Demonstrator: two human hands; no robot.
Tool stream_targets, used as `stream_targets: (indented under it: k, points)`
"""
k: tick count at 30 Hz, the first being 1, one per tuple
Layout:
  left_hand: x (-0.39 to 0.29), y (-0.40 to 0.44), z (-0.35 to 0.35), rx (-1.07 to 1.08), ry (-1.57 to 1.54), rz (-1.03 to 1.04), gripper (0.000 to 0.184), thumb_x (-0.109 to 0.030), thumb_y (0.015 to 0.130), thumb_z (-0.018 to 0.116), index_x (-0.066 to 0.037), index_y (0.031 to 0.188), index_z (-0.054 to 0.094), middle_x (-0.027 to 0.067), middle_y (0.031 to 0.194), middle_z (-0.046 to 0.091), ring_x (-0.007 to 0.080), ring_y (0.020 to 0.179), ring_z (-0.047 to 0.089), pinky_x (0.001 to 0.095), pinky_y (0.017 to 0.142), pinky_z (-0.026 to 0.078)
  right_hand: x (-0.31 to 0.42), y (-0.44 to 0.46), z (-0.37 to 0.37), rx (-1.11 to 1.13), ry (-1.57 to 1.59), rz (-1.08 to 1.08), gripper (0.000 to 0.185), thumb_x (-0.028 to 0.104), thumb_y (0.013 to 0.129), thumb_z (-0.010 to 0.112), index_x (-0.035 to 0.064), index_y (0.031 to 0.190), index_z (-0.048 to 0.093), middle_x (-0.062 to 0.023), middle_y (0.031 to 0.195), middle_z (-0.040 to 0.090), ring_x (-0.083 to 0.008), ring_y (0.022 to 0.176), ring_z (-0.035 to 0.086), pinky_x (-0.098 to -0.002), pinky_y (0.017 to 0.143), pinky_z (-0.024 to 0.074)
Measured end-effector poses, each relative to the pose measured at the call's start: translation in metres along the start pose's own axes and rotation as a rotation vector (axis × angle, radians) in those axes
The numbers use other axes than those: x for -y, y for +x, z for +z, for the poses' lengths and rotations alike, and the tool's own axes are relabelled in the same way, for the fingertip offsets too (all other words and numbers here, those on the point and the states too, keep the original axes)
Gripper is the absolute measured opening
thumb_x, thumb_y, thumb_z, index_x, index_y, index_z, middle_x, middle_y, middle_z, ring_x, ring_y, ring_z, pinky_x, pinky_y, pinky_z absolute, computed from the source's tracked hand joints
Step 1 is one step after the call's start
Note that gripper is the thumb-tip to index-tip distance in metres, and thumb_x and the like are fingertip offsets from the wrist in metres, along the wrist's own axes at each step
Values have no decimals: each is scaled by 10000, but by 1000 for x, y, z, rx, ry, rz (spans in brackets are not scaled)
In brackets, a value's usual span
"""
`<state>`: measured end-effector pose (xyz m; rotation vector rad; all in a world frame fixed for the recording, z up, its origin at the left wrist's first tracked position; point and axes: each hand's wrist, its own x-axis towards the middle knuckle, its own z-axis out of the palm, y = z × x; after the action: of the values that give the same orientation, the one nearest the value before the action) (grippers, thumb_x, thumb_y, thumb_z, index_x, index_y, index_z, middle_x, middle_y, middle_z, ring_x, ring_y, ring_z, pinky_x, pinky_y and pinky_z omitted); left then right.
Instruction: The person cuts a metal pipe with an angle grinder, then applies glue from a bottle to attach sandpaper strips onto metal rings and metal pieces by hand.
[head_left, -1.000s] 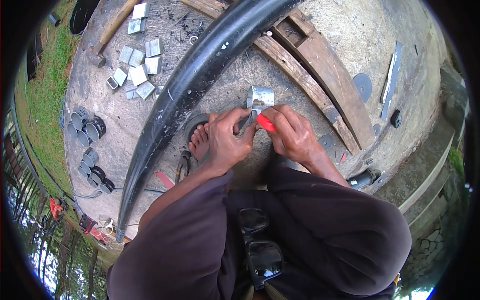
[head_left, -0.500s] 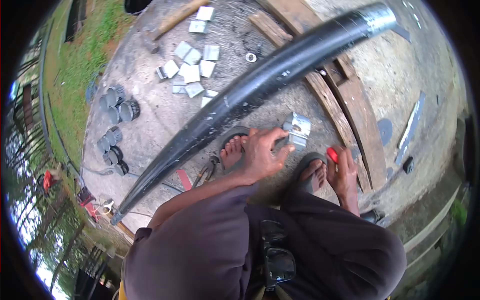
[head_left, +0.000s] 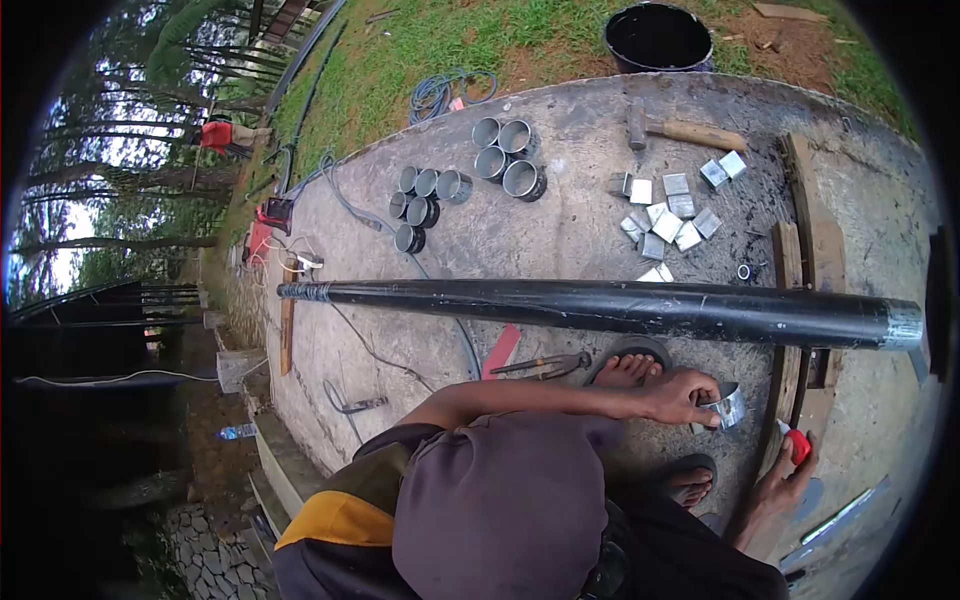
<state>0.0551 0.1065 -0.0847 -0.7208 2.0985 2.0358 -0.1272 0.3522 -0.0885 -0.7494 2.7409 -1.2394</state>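
Observation:
My left hand has its thumb and fingers closed on the edge of a short metal ring piece, beside my feet. To the right, my right hand is wrapped round a small red object with a pale tip, apart from the ring piece. A long black pipe lies across the slab beyond both hands, its bare metal end at the right.
Metal ring pieces stand in groups, with small square metal pieces and a hammer farther right. Pincers lie left of my feet. Wooden beams support the pipe. A person in red is far left.
The view has swung left. My right hand has moved away from the ring piece with the red object, while my left hand stays at the ring piece.

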Motion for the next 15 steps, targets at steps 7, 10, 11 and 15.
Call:
stream_targets:
  k: [7,10,11,15]
  points:
    - [12,-7,2,-63,3,76,202,-230,924,733,-37,979,753,100,863,737,206,809,688,369,749,518,-25,30,13,6,122,145,551,374,1045,664,-50,1391,598,-220,1372,635,-329,1240,602,-425,1088,451]
    - [-36,-26,-19,-76,155,4,156,-185,914,710,-38,949,746,103,847,739,240,808,694,396,761,508,-25,26,17,-35,13,127,553,376,1042,666,-48,1391,604,-222,1372,639,-349,1256,597,-445,1082,454]
    - [-45,-30,-24,-65,199,-40,149,-193,917,702,-58,962,745,100,862,742,254,826,697,414,778,505,-32,24,18,-57,-54,72,550,378,1040,667,-44,1389,607,-222,1368,642,-359,1253,598,-455,1076,457]
    - [-59,-39,-34,-14,280,-166,158,-249,931,679,-154,1039,745,82,929,754,307,912,712,486,857,497,-49,23,19,-114,-229,-95,547,390,1035,667,-18,1395,615,-237,1360,641,-398,1250,588,-475,1075,453]
